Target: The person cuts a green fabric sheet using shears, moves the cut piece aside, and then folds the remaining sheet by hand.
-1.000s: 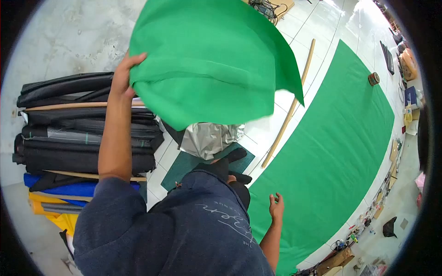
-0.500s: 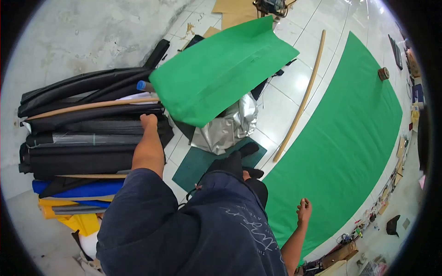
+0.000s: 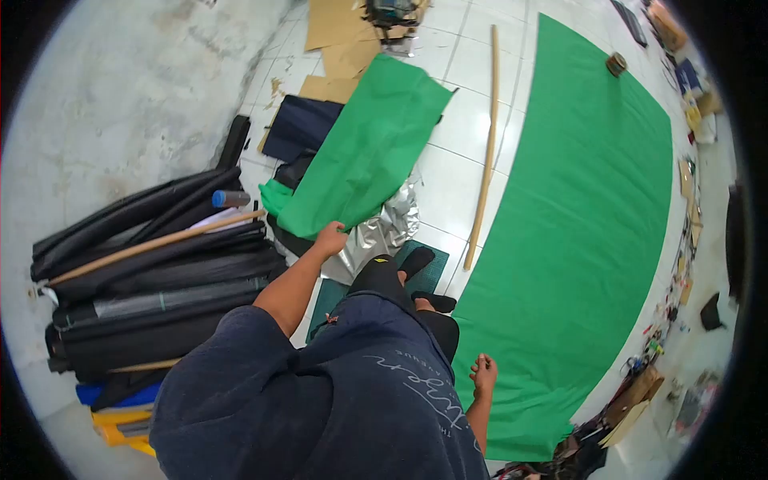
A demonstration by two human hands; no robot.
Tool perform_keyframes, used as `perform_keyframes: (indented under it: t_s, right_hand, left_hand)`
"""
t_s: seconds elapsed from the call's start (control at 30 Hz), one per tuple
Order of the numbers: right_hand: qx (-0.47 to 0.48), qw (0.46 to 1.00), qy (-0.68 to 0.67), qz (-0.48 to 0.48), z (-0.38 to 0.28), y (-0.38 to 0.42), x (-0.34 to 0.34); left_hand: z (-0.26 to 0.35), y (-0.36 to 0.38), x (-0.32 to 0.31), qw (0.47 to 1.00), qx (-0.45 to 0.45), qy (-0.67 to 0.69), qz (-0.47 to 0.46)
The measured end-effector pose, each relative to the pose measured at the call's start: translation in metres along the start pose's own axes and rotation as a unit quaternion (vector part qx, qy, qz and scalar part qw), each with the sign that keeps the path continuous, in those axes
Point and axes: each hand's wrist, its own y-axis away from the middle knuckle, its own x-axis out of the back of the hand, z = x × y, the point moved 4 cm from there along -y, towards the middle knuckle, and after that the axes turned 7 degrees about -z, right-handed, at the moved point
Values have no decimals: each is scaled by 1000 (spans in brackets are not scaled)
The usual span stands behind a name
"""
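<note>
While the head view looks down, left hand [image 3: 330,239]: its fingers meet the near edge of a folded green cloth [image 3: 368,144]; whether the grip is closed on fabric, I cannot tell.
Folded cloth: it lies partly over a crumpled silver sheet [image 3: 404,213], mostly ahead of the left hand, its long axis running forward and rightward.
Nearer hand: the left; the right hand [image 3: 484,373] is well apart.
Right hand: it has fingers loosely curled, grip empty, nearest to a long, flat green sheet [image 3: 592,200].
Pale wooden stick [image 3: 490,144]: it rests on the white tiled floor [image 3: 448,172], between cloth and green sheet.
Black rolls [image 3: 132,340]: they lie piled on the left.
</note>
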Motion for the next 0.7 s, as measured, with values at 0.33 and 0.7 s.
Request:
perform_keyframes:
  t_s: [0.33, 0.7]
  right_hand:
    - [30, 992, -109, 48, 117, -78, 6]
    - [-41, 975, -200, 84, 214, -233, -53]
  left_hand:
    - [111, 28, -123, 960, -204, -119, -150]
    - [144, -18, -387, 706, -325, -540, -322]
